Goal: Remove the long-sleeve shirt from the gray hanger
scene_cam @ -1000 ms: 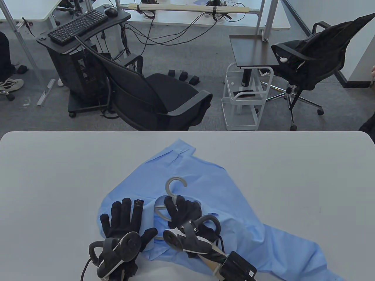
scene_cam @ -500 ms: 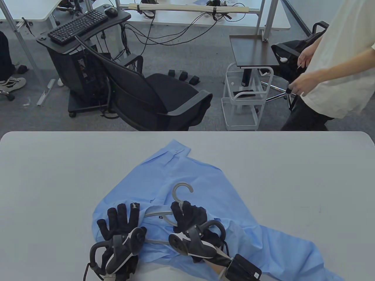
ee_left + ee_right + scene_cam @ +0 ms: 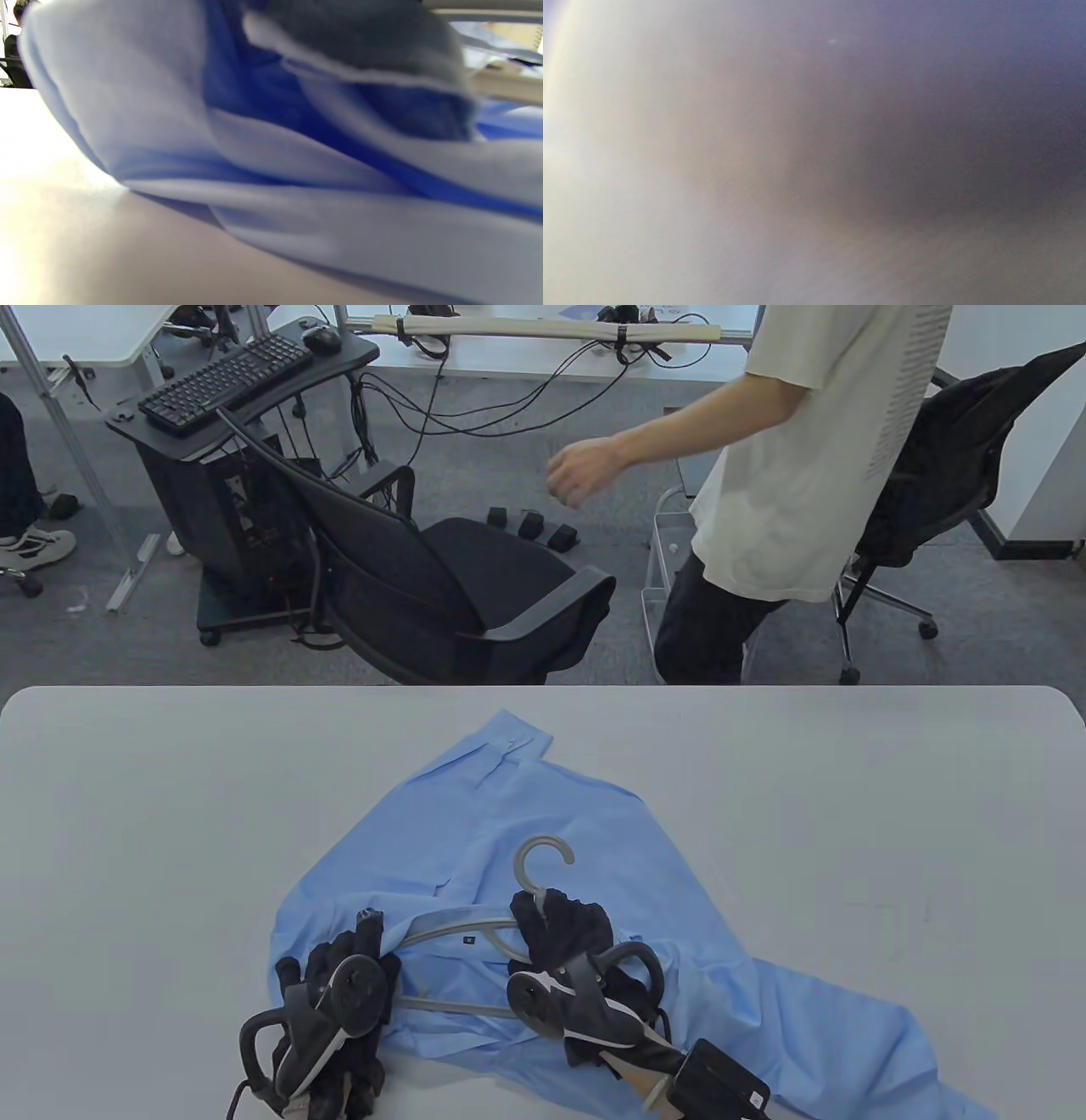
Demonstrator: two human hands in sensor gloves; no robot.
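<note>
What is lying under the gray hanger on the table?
Under the gray hanger lies the blue shirt, spread on the table. The right hand covers the hanger's neck and its right end, so whether that end sits inside the shirt cannot be seen.

no text, label or number is legible in any view.
</note>
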